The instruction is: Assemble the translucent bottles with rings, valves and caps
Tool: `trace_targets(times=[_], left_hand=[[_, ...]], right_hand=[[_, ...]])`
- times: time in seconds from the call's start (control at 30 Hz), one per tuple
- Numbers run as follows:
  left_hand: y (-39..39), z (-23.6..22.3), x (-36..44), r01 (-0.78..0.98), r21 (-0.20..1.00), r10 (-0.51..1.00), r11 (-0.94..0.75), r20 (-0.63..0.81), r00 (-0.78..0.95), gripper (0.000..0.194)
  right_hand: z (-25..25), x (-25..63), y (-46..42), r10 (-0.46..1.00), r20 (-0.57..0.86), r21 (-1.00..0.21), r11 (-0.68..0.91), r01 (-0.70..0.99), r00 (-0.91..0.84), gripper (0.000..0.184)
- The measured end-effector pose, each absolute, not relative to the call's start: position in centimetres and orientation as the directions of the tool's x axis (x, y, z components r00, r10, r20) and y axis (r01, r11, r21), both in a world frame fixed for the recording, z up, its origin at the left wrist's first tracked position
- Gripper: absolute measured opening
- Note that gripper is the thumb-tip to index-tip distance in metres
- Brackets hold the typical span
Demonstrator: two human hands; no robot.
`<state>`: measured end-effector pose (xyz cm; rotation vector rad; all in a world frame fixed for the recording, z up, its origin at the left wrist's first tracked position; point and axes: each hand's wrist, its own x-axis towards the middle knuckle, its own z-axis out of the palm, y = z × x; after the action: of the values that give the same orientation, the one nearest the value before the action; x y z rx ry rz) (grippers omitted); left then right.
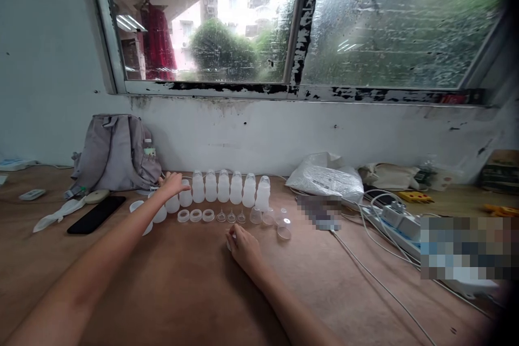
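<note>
My left hand [172, 184] reaches to the left end of a row of translucent baby bottles [223, 189], its fingers apart and its thumb in front of one bottle [185, 197]. Whether it touches that bottle is unclear. Closer in, my right hand [245, 247] is pinched around a small pale bottle part [229, 246], mostly hidden by the fingers. Between the hands and the bottles lie white collar rings [195, 215], clear teats [231, 217] and clear domed caps [255, 217]. Another cap [284, 231] sits farther right. My left forearm partly covers some white pieces [137, 205].
A grey backpack [115, 151] leans on the wall at left, with a black phone [96, 215] and a crumpled white wrapper [59, 214] before it. To the right lie a plastic bag [328, 178], white cables [373, 284] and a power strip [391, 232].
</note>
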<state>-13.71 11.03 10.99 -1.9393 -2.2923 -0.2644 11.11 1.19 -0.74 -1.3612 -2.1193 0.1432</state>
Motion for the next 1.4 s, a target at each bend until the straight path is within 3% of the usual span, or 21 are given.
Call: trace_targets(times=[0.07, 0.13, 0.2, 0.37, 0.47, 0.57, 0.7, 0.87, 1.1, 1.27, 1.4], left_hand=[[9.8, 10.7, -13.0, 0.988, 0.028, 0.923, 0.151, 0.353, -0.151, 0.059], [7.9, 9.8, -11.8, 0.999, -0.026, 0.801, 0.043, 0.598, -0.019, 0.051], [5.6, 8.1, -10.4, 0.991, -0.058, 0.74, -0.119, 0.66, 0.128, 0.041], [1.0, 2.0, -8.4, 0.894, 0.037, 0.761, -0.447, 0.541, 0.358, 0.038], [0.5, -0.2, -8.8, 0.854, 0.181, 0.799, -0.489, 0.487, 0.354, 0.047], [1.1, -0.8, -9.7, 0.819, 0.303, 0.837, -0.487, 0.431, 0.339, 0.041], [1.3, 0.1, -10.3, 0.786, 0.38, 0.854, -0.489, 0.394, 0.341, 0.036], [0.8, 1.7, -10.4, 0.768, 0.387, 0.851, -0.51, 0.356, 0.386, 0.038], [0.5, 3.1, -11.7, 0.795, 0.365, 0.875, -0.485, 0.214, 0.435, 0.031], [1.6, 3.0, -14.1, 0.919, 0.252, 0.949, -0.305, 0.162, 0.271, 0.033], [2.3, 2.7, -15.5, 0.975, 0.178, 0.991, -0.133, 0.057, 0.125, 0.038]], right_hand=[[-0.8, 11.0, 1.4, 0.847, 0.419, -0.393, 0.495, 0.775, -0.328, 0.015], [-0.8, 11.0, 1.8, 0.823, 0.413, -0.386, 0.546, 0.744, -0.389, 0.017], [-0.8, 10.9, 2.4, 0.782, 0.414, -0.368, 0.613, 0.7, -0.466, 0.018], [-0.6, 9.2, 4.0, 0.663, 0.417, -0.311, 0.747, 0.588, -0.621, 0.021], [-0.2, 7.8, 4.3, 0.565, 0.465, -0.322, 0.825, 0.464, -0.682, 0.025], [0.2, 7.0, 4.1, 0.493, 0.534, -0.347, 0.869, 0.354, -0.687, 0.027], [0.2, 7.0, 3.8, 0.446, 0.582, -0.322, 0.894, 0.311, -0.68, 0.027], [-0.1, 7.5, 3.5, 0.426, 0.568, -0.257, 0.905, 0.34, -0.704, 0.03], [0.0, 8.8, 3.6, 0.477, 0.556, -0.228, 0.875, 0.427, -0.681, 0.021], [0.2, 9.5, 5.0, 0.603, 0.601, -0.243, 0.763, 0.598, -0.525, 0.02], [0.2, 9.6, 5.4, 0.629, 0.583, -0.197, 0.724, 0.662, -0.515, 0.015]])
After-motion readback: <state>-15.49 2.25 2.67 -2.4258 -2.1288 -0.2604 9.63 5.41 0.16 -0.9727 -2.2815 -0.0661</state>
